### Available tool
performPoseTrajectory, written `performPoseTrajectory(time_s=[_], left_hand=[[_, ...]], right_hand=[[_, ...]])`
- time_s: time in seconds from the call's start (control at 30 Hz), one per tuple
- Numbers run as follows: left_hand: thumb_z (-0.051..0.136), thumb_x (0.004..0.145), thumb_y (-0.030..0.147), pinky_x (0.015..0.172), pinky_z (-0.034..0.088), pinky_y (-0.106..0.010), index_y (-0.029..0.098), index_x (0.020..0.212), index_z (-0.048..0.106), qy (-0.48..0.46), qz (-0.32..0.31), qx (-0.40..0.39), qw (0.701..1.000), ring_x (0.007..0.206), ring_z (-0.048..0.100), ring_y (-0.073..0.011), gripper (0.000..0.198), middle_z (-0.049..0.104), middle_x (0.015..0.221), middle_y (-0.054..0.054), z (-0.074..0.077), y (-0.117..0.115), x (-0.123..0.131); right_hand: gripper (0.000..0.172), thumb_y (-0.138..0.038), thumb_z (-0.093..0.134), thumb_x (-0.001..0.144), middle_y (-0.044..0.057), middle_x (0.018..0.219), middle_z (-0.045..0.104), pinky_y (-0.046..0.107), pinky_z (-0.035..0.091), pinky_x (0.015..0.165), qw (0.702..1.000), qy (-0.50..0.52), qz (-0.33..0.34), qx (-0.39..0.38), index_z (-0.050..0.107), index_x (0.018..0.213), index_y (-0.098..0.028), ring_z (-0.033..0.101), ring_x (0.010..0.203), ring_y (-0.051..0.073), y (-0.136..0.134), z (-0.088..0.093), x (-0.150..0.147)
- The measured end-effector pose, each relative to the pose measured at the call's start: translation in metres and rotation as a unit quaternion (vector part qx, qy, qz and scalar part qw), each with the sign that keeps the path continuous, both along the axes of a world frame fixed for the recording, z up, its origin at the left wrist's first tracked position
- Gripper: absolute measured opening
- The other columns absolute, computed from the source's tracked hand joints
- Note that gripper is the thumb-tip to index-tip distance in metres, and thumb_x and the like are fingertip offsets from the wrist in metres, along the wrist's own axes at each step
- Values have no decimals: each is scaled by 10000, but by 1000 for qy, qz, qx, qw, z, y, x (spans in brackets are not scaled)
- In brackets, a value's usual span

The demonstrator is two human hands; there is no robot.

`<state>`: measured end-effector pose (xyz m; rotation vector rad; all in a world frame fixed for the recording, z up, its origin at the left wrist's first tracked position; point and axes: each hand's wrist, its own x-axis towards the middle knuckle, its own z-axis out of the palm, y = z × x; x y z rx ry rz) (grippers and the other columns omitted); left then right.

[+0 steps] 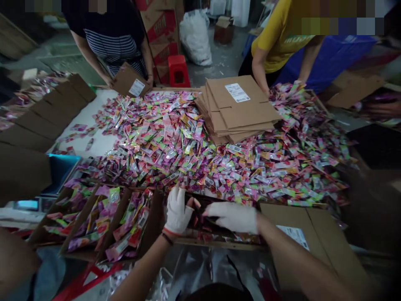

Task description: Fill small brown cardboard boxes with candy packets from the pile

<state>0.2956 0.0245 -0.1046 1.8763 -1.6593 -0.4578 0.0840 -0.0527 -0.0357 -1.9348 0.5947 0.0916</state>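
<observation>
My left hand (178, 212), in a white knit glove with bare fingertips showing, is over a dark cardboard box (164, 205) at the table's near edge. Its fingers stretch away from me and the thumb stands apart. My right hand (233, 216), gloved too, reaches in from the right, its fingers bent together over the same box's dark interior. What they grip, if anything, is hidden. Small shiny candy packets (169, 142) in pink, purple, green and orange are heaped just beyond both hands. Several filled boxes (123, 205) stand left of my left hand.
Flattened cartons (257, 109) with a label lie stacked on the heap. Another labelled carton (313, 234) is beside my right forearm. A scale (62, 171) and filled boxes (46, 113) occupy the left. Across the table, one person holds a carton (130, 81); another reaches into the packets.
</observation>
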Motion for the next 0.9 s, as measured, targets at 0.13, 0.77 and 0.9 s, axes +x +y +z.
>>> performPoseTrajectory(time_s=[0.13, 0.77, 0.9], left_hand=[[460, 868, 326, 975, 383, -432, 219, 1325, 463, -74, -325, -49, 941, 1112, 486, -266, 469, 487, 1309, -140, 31, 5, -30], [478, 884, 274, 935, 458, -280, 220, 1008, 667, 68, -178, 64, 980, 1036, 582, -174, 232, 640, 1081, -59, 35, 9, -15], [540, 822, 271, 1079, 353, -399, 189, 1294, 509, 74, 65, 55, 994, 1251, 454, -244, 480, 523, 1312, -106, 11, 21, 9]], right_hand=[[530, -190, 465, 763, 110, 1198, 568, 344, 466, 924, 961, 74, -267, -4, 501, 1290, -159, 564, 1068, 218, -21, -21, -92], [734, -205, 694, 628, 188, 1350, 381, 432, 388, 938, 919, 312, -173, -166, 478, 1330, -198, 445, 1159, 356, -74, -172, -76], [680, -140, 626, 635, 90, 969, 605, 282, 457, 761, 930, 287, -211, -87, 486, 1300, -118, 573, 862, 206, -69, -141, -77]])
